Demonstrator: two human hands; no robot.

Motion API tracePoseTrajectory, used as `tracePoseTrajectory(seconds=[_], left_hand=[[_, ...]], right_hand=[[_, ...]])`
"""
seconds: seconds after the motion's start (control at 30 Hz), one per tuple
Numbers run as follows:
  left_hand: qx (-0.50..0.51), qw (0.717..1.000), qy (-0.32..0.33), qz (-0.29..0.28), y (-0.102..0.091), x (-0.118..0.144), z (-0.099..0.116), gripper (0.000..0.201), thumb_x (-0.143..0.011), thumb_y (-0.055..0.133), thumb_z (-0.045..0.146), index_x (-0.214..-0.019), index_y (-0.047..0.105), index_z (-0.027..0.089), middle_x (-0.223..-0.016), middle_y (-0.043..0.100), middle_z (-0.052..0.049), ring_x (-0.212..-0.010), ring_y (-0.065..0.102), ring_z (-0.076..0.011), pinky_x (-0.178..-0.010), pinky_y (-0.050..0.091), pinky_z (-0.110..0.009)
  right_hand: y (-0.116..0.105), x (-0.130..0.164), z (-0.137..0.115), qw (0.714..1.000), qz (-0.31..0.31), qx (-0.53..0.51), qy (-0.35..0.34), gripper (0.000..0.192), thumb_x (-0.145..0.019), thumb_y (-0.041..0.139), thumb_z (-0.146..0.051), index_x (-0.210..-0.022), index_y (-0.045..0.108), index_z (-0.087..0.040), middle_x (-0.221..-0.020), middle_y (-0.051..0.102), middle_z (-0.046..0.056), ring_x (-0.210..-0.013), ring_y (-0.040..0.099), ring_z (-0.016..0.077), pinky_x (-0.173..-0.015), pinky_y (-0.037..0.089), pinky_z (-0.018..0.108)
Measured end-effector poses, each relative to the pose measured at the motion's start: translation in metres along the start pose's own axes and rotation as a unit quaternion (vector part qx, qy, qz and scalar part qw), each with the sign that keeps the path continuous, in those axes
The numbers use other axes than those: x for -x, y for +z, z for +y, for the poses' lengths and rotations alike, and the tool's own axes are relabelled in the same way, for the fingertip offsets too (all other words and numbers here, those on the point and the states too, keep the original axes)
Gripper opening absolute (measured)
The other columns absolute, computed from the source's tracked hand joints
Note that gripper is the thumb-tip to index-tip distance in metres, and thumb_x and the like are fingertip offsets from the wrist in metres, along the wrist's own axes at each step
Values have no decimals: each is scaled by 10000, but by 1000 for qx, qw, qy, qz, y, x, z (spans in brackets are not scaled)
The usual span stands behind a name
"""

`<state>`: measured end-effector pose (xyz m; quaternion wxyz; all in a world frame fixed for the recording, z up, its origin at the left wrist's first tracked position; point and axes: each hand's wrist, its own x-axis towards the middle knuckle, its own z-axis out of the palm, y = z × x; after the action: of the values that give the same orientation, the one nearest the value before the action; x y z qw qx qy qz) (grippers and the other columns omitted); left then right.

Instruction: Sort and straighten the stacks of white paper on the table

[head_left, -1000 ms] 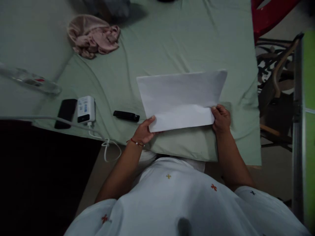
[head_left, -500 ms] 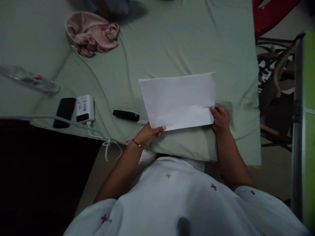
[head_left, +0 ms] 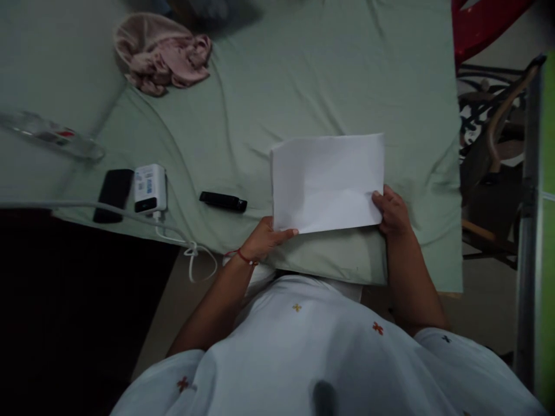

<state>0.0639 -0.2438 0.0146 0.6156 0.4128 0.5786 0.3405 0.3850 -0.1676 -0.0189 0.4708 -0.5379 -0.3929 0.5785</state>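
Note:
A blank white sheet of paper is held over the front part of the cloth-covered table. My left hand grips its lower left corner, thumb on top and the other fingers mostly hidden beneath. At the lower right edge, my right hand pinches the paper between its thumb and curled fingers. Slight creases show near the right thumb, and the left side bends a little. Left of the paper lies a small black device, touched by neither hand.
On the left of the green tablecloth are a white power bank with a cable, a black phone and a clear plastic bottle. A crumpled pink cloth lies farther back. A red chair stands beyond the right edge.
The paper's left edge has shifted to the right, so the sheet looks narrower. My left hand has moved slightly right with it, and both hands keep hold.

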Motion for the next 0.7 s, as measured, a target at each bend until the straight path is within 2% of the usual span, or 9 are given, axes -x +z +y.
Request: tracePoseTrajectory(seconds=[0.07,0.13,0.27,0.43,0.57,0.7], left_hand=[[5,1000,-5,-6,2,0,-2,418,-595,897,442,-803,704,135,-726,660,-20,-664,562,-142,-620,446,-270],[15,1000,-18,3,2,-1,-6,404,-594,893,448,-741,674,143,-678,630,-7,-625,530,-127,-594,423,-263],[56,996,-20,68,-5,-4,-14,472,-662,840,546,-610,554,174,-542,527,28,-493,398,-74,-489,298,-234],[103,991,-10,84,-12,-6,-16,470,-672,842,563,-715,605,159,-657,679,-31,-474,407,-56,-481,295,-222],[119,990,-4,78,-13,-4,-17,472,-679,850,556,-719,597,160,-644,689,-34,-470,414,-54,-492,314,-218],[132,988,-2,82,-20,-4,-18,418,-683,855,499,-744,628,153,-656,702,-45,-456,405,-54,-468,283,-215]], right_hand=[[-3,4,-4,997,-27,-1,72,537,-559,900,-583,-886,668,-227,-761,699,15,-603,591,155,-552,480,283],[-4,6,-6,993,-35,0,113,519,-521,932,-528,-838,683,-200,-734,703,17,-577,586,150,-536,473,284],[-1,7,-4,996,-5,-12,87,473,-527,938,-469,-811,702,-174,-739,716,17,-586,593,136,-556,477,275],[2,5,-2,998,16,7,58,462,-548,917,-504,-782,691,-175,-722,702,12,-564,561,118,-529,457,256],[-2,9,-8,995,4,20,100,532,-512,930,-545,-819,697,-177,-740,716,35,-590,600,150,-541,501,283],[-1,19,-17,986,-36,57,151,551,-465,962,-475,-855,718,-171,-795,744,59,-657,644,179,-588,540,300]])
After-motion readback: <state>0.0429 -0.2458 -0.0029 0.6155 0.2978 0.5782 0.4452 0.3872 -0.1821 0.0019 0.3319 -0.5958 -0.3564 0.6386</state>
